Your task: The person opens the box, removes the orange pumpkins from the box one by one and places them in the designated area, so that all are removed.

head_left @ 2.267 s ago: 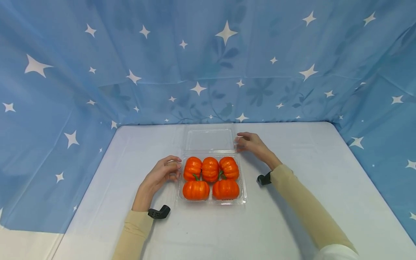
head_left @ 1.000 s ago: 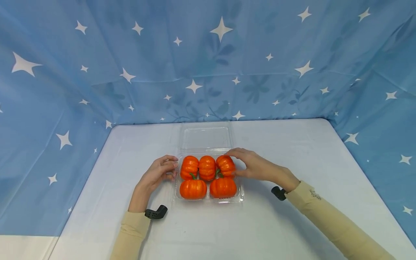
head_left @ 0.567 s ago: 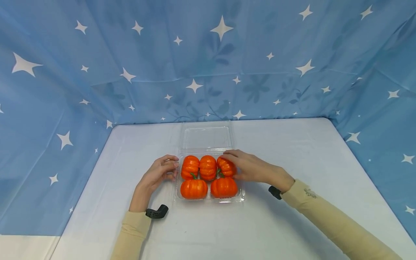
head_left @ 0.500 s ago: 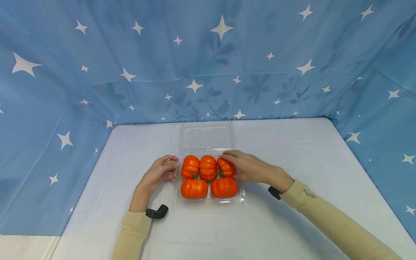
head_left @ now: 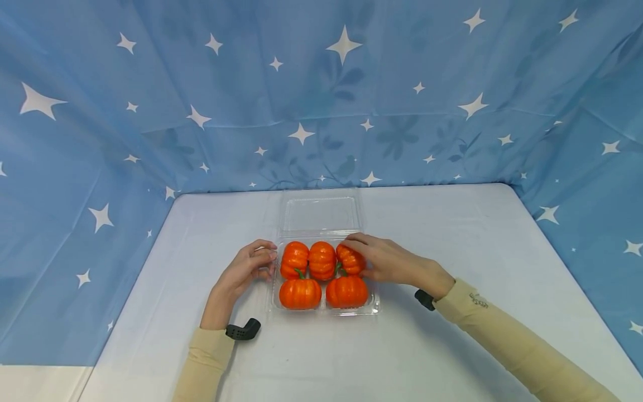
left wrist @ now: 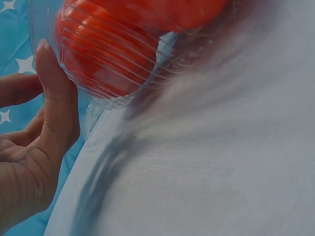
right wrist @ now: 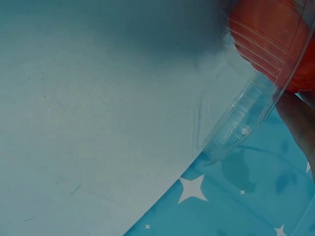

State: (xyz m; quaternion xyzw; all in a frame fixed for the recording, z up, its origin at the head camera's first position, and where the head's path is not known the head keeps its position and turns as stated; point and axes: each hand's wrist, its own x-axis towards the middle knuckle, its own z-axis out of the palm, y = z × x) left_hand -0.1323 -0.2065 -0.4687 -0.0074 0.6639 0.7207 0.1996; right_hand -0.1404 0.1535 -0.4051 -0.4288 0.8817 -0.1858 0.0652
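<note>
A clear plastic clamshell box [head_left: 372, 306] lies with its lid [head_left: 321, 214] folded back. It holds several small orange pumpkins with green stems, three in the back row and two in front. My right hand [head_left: 387, 258] grips the back-right pumpkin [head_left: 350, 262], fingers over its top and thumb at its near side. Only part of that hand shows in the right wrist view, behind the box wall. My left hand [head_left: 248, 264] pinches the box's left rim, thumb and fingertips right at the edge in the left wrist view. The front-left pumpkin [head_left: 300, 294] sits nearest that side.
A white-covered table [head_left: 321, 357] spreads around the box. Blue star-patterned cloth [head_left: 422, 139] hangs behind it and at both sides. A black wrist camera [head_left: 243, 329] is strapped on the left wrist, another [head_left: 425, 299] on the right.
My right hand has moved from beside the open lid down to the back-right pumpkin and closed its fingers over it. The left hand has stayed at the box's left rim.
</note>
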